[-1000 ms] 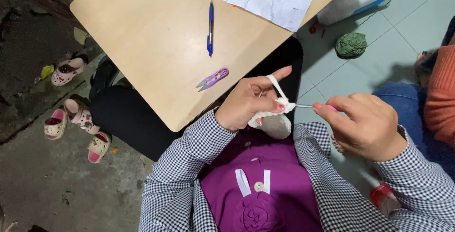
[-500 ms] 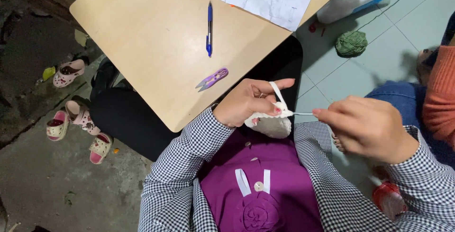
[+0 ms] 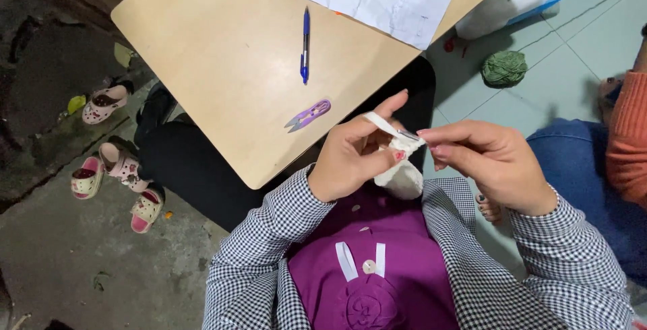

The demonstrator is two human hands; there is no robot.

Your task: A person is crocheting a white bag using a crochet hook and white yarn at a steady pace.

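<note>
Nestling white crochet piece point(image 3: 402, 168) between both grips

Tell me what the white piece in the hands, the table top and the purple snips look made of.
White piece: soft yarn, likely crochet work, fuzzy and matte; the left hand and right hand pinch it. Table top: pale wood or laminate, smooth, with a faint sheen and rounded corners. Purple snips: plastic-looking handle with grey, probably metal, blades.

the left hand point(image 3: 354, 161) hides part of the white crochet piece point(image 3: 402, 175).
</note>
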